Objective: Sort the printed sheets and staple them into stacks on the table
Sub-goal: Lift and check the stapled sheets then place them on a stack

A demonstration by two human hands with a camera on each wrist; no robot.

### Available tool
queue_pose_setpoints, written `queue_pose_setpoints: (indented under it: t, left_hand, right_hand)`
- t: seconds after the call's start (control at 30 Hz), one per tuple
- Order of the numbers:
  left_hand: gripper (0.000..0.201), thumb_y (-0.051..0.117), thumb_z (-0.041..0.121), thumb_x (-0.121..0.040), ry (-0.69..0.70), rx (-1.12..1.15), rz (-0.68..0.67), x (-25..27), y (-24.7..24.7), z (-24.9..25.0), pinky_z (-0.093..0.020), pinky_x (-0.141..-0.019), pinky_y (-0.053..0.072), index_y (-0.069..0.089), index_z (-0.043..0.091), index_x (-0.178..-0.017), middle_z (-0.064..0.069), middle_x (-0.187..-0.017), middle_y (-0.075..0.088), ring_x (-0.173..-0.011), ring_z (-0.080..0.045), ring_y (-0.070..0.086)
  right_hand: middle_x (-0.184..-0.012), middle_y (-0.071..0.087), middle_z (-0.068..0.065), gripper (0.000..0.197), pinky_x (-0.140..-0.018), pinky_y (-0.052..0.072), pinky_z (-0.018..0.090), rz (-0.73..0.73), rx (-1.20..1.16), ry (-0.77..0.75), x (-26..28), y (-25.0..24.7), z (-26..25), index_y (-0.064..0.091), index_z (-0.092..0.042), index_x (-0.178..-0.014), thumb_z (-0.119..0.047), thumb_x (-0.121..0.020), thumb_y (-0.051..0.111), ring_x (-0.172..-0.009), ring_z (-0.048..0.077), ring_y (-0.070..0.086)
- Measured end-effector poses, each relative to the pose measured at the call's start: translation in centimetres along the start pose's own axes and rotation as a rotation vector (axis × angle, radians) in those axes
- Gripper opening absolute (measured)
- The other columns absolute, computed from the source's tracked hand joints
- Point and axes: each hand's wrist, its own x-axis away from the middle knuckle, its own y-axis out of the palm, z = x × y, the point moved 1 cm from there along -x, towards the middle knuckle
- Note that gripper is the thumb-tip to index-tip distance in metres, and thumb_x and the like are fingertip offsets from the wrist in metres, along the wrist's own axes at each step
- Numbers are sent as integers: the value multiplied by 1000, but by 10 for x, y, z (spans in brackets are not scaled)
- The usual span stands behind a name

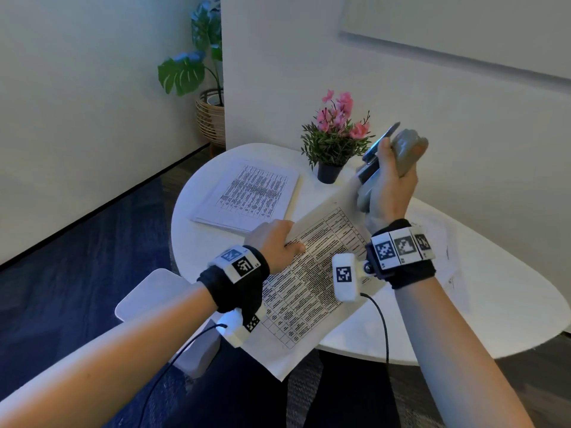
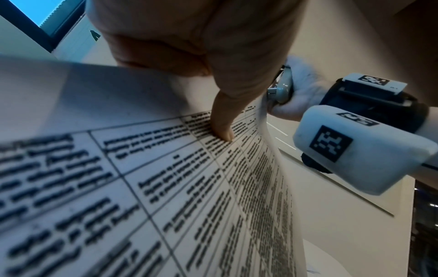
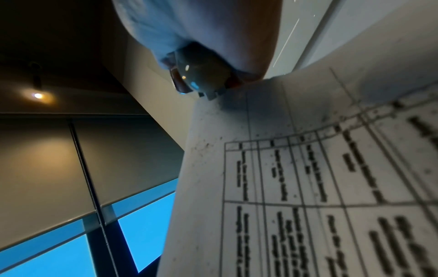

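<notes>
My left hand (image 1: 275, 242) pinches the near-left edge of the printed sheets (image 1: 309, 273), a table with large cells; they are lifted off the white table (image 1: 494, 304) and hang over its front edge. Its thumb (image 2: 222, 127) presses on the top sheet (image 2: 166, 187). My right hand (image 1: 392, 183) grips a grey stapler (image 1: 386, 162), raised and blurred, with its lower end at the sheets' far corner. The stapler (image 3: 201, 75) meets the corner of the sheets (image 3: 308, 187) in the right wrist view. A second stack of printed sheets (image 1: 250, 196) lies flat at the table's far left.
A potted plant with pink flowers (image 1: 333, 143) stands at the back of the table, just left of the stapler. A white chair part (image 1: 148, 298) sits left of the table's front. A leafy plant in a wicker basket (image 1: 210, 115) stands by the wall.
</notes>
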Motion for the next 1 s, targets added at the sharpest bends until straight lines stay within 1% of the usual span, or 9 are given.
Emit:
queue_pose_setpoints:
  t: [0.13,0.23,0.33,0.47,0.57,0.63,0.8,0.9,1.0]
  left_hand:
    - [22,59,39,-91,8,-21,-6,0,4,0,-23,-49,33,58,21,-104,6,-65,52,-57,-11,49]
    - [16,58,40,-91,7,-55,-2,-3,8,-2,-25,-53,36,51,26,-93,5,-65,52,-58,-13,50]
    - [20,57,40,-92,-2,-65,-14,-5,14,-7,-25,-55,38,56,22,-101,6,-65,51,-60,-16,52]
    - [38,55,41,-93,-53,-67,-17,-6,15,-24,-30,-64,49,54,19,-123,0,-79,59,-66,-19,57]
    - [35,55,37,-94,-94,-61,9,-7,4,-44,-33,-68,51,54,17,-123,-2,-84,59,-69,-22,56]
    - [31,56,35,-94,-135,-46,28,-6,-7,-57,-33,-69,51,56,17,-119,-2,-84,60,-74,-24,59]
    - [27,66,32,-87,-208,144,142,-7,-33,-77,-28,-62,50,65,17,-109,0,-78,64,-67,-16,60]
    - [26,69,33,-84,-197,260,201,-13,-44,-75,-24,-54,43,66,18,-105,0,-78,65,-62,-12,58]
    - [23,70,32,-84,-186,373,234,-21,-53,-69,-30,-68,51,66,20,-103,5,-82,66,-73,-13,62]
  right_hand:
    - [-70,61,5,31,-63,50,37,47,71,-30,1,2,4,61,-19,-77,-49,-74,69,-65,24,57]
    - [-64,61,3,41,-62,50,36,101,151,-33,-3,3,8,59,-20,-68,-60,-65,68,-64,24,58]
    - [-55,60,-2,38,-58,49,36,3,238,66,-11,0,20,58,-19,-67,-54,-76,68,-55,22,56]
    - [-90,65,2,41,-75,49,34,-66,569,116,-23,-16,42,60,-11,-99,-49,-82,62,-81,20,60]
    - [-110,56,10,48,-75,44,32,-75,928,280,-35,-44,70,43,-1,-122,-28,-88,63,-90,27,54]
    - [-114,60,19,45,-74,48,32,-144,1146,410,-36,-66,89,48,5,-121,-17,-86,65,-90,28,57]
    - [-67,58,9,25,-47,41,21,-494,1594,494,-23,-96,126,65,1,-85,-20,-76,76,-71,24,59]
    - [-64,55,6,22,-40,34,19,-594,1766,475,-21,-96,139,64,-5,-81,-21,-73,78,-64,20,55]
    - [-53,44,3,16,-41,30,18,-642,1784,416,-23,-97,148,62,-12,-71,-21,-76,74,-46,15,41]
